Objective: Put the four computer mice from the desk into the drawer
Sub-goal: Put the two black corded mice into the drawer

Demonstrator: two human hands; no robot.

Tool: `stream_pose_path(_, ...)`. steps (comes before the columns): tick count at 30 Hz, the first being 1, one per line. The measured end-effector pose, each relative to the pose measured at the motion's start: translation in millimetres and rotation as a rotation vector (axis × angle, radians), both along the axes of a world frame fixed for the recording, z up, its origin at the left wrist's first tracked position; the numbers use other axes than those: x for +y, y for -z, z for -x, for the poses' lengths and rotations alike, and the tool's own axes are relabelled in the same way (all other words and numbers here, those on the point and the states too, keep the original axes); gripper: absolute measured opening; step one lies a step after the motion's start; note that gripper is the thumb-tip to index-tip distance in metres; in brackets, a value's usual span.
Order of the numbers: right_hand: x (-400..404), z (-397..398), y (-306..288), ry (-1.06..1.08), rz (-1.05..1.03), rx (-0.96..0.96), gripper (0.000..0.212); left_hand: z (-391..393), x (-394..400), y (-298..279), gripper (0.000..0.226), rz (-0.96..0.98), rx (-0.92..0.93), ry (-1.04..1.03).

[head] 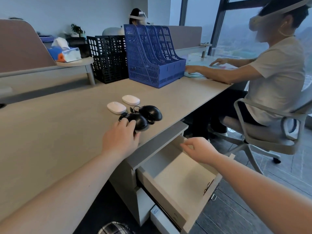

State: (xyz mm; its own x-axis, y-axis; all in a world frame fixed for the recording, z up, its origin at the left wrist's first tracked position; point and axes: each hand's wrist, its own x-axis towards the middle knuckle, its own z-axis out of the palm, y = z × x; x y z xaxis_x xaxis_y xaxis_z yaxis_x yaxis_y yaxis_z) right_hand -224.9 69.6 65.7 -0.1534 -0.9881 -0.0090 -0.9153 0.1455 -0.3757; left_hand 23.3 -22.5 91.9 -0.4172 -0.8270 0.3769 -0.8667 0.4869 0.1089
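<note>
Two black wired mice and two white mice lie on the desk (50, 132) near its right edge. My left hand (120, 138) rests on the nearer black mouse (139, 121), fingers curled over its near side. The second black mouse (151, 112) sits just behind it, cables tangled between them. The white mice (116, 107) (131, 99) lie further back. The drawer (177, 179) under the desk edge stands pulled out, with nothing visible inside. My right hand (197, 150) hovers over the drawer's far end, fingers loosely bent, holding nothing.
A blue file rack (152, 56) and a black file rack (108, 56) stand at the back of the desk. A tissue box (70, 54) sits on a shelf at left. A person on a swivel chair (270, 129) works at the right.
</note>
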Motion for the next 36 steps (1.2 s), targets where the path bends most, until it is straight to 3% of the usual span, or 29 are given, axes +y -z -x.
stream_pose_path(4,-50,-28,-23,-0.029,0.236,-0.08,0.03,3,-22,-6,0.071,-0.164,-0.077,-0.105)
stream_pose_path(9,-112,-49,-29,-0.052,0.227,-0.099,0.054,24,-50,-13,0.098,-0.371,-0.1,-0.106)
stream_pose_path(16,-175,-52,-24,-0.046,-0.009,-0.179,0.08,53,-82,-15,0.05,-0.541,-0.218,0.02)
stream_pose_path(23,-181,-50,-21,0.002,0.094,-0.131,0.056,47,-80,-9,0.038,-0.337,-0.143,0.048)
stream_pose_path(36,-54,4,-38,0.07,0.096,-0.387,0.054,69,3,-25,0.024,-0.193,-0.059,0.124)
